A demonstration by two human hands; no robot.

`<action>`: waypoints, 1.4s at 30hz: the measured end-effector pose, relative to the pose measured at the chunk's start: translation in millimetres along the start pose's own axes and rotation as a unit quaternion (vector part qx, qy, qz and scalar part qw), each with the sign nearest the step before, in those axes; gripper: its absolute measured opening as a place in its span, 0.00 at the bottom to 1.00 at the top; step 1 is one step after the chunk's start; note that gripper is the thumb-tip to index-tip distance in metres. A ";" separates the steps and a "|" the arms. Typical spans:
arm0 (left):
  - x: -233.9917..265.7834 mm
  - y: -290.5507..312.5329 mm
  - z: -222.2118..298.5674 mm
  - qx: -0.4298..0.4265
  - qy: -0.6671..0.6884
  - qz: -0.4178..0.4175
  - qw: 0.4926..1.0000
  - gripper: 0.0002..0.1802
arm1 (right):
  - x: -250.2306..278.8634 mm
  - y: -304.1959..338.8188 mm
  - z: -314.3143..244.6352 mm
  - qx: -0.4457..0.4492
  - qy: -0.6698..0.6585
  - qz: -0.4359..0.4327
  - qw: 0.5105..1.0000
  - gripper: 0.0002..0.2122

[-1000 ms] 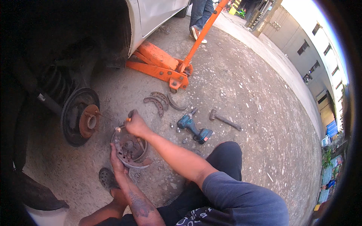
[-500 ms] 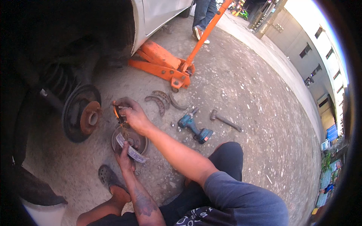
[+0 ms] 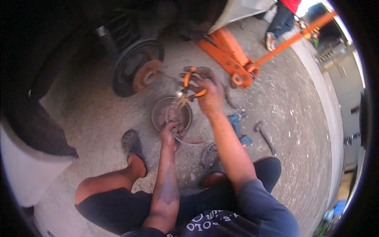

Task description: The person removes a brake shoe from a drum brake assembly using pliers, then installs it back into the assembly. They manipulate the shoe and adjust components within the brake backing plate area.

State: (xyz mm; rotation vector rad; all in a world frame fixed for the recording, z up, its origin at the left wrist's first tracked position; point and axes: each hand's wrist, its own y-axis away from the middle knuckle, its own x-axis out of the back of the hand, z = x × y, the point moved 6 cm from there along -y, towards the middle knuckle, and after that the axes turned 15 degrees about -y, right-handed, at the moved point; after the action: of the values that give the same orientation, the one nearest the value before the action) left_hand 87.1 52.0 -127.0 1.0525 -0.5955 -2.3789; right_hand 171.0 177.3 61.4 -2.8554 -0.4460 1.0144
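Note:
My right hand (image 3: 209, 93) grips pliers (image 3: 186, 81) with orange and black handles. The handles are spread, and their jaws point down toward the curved brake shoe (image 3: 189, 142). My left hand (image 3: 169, 136) holds that shoe by its middle. Motion blur hides whether the jaws touch it. Below both hands a round brake drum (image 3: 154, 114) lies on the ground, partly covered by the shoe and my left hand. Beyond the drum stands the rusty wheel hub (image 3: 144, 75), in front of its dark round backing plate (image 3: 120, 81).
An orange floor jack (image 3: 223, 55) stands by the pale car body (image 3: 241, 12). Right of my right forearm lie a teal power tool (image 3: 235, 123), partly hidden, and a hammer (image 3: 265, 136). Another curved shoe (image 3: 229, 98) rests behind my wrist. A person (image 3: 278, 23) stands beyond the jack.
The view has swung, so the scene sits farther right. The pliers' handles have spread apart. The brake shoe has turned in my left hand, its curved edge now showing.

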 end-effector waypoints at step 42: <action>3.3 24.7 78.0 0.097 -0.039 -0.116 0.988 0.01 | -42.5 -9.7 47.2 -0.065 -0.063 -0.080 0.993 0.25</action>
State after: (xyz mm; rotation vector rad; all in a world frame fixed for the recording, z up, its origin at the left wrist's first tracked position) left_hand 31.3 45.8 -67.4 1.1704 -0.7848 -2.6154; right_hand 107.6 172.8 52.1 -2.8173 -0.7662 1.1806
